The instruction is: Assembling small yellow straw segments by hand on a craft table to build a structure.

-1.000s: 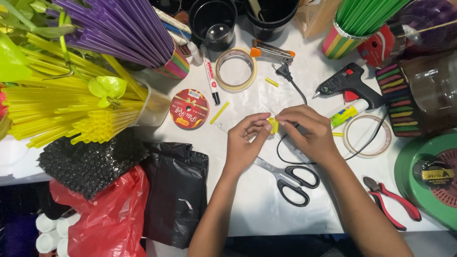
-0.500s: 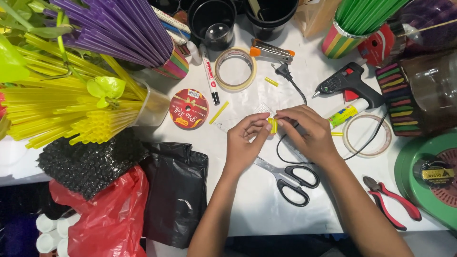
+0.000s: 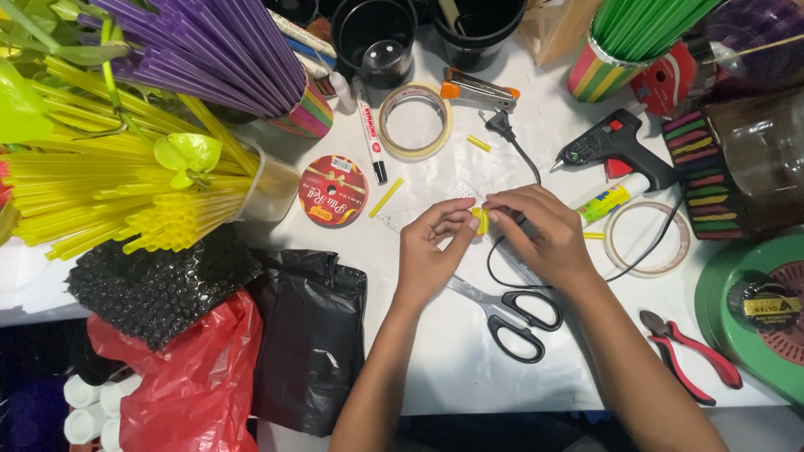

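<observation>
Over the white tabletop (image 3: 435, 351), the left hand (image 3: 431, 251) and the right hand (image 3: 536, 230) met at a short folded piece of yellow plastic straw (image 3: 481, 220), each pinching it between thumb and fingertips, so both grips were closed on it just above the table. A pair of black-handled steel scissors (image 3: 511, 314) lay just below the hands, its blades running under the left wrist. A black cord (image 3: 511, 268) looped beneath the right hand from a black hot-glue gun (image 3: 615, 151) lying to the upper right. A roll of clear tape (image 3: 414, 121) sat above the hands, a loose yellow straw offcut (image 3: 386, 197) to their left, and red-handled pliers (image 3: 691, 356) well off to the right.
</observation>
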